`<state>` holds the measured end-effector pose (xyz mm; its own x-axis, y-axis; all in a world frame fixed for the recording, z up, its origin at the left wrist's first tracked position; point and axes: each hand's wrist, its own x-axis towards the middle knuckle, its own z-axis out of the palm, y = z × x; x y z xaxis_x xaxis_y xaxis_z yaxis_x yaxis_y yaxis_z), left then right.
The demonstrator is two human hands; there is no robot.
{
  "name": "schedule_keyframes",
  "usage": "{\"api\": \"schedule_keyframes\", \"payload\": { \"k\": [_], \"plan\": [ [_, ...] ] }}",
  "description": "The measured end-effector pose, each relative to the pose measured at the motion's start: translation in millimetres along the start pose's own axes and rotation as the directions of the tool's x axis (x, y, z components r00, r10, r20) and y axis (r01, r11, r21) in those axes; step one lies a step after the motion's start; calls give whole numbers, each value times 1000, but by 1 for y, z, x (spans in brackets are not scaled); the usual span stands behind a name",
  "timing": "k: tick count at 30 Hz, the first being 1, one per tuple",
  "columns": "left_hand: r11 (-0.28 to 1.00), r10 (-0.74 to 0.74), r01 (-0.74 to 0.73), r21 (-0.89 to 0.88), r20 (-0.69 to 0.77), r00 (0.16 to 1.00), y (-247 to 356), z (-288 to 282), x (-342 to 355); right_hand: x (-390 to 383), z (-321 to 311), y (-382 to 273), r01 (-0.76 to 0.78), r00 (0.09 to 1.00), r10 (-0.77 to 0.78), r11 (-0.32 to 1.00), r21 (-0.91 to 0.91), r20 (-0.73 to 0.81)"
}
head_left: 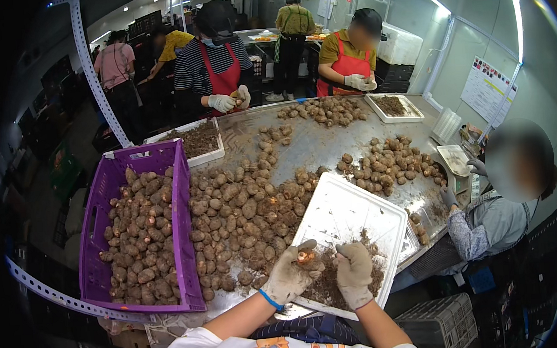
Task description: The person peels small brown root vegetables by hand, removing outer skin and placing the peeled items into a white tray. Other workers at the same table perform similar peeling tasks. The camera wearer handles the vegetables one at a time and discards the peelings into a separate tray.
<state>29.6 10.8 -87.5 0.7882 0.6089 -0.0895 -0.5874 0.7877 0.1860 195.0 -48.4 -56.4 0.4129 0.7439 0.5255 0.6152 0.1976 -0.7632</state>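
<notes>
My left hand [292, 274], in a dirty pale glove with a blue cuff, is closed around a small brown taro [306, 256] with a pinkish-orange end showing. To its right my right hand [355, 272], gloved too, is curled with the thumb up; whatever it grips, if anything, is hidden. Both hands are over a white foam tray [332, 215] that lies tilted on the table's near side. Dark soil and fibrous scraps [327, 286] gather at its near end, under and around my hands.
A purple crate [183, 224] full of taros stands on the left. A large heap of taros [242, 208] covers the metal table [302, 148] beside it. Co-workers work at the far edge and on the right, near scrap trays [394, 106] and smaller heaps. A grey crate [437, 324] is at lower right.
</notes>
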Motion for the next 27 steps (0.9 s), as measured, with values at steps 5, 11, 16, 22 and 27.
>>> {"api": "schedule_keyframes", "payload": {
  "k": [5,11,16,22,27],
  "plan": [
    [998,42,-45,-53,-50,998,-6,-12,2,6,3,-38,242,948,-222,968,-60,229],
    [998,9,-2,69,-107,994,-6,12,-2,-4,3,-11,95,995,-95,995,3,40],
    [945,76,-65,321,-21,997,-3,8,-4,13,-5,-27,147,970,-135,988,-41,204],
    [857,165,-134,498,-19,986,-8,7,-4,6,1,-25,146,922,-142,989,17,360],
    [814,90,-113,570,68,994,-2,-8,0,4,-4,-10,-85,942,78,996,8,327]
  ]
}}
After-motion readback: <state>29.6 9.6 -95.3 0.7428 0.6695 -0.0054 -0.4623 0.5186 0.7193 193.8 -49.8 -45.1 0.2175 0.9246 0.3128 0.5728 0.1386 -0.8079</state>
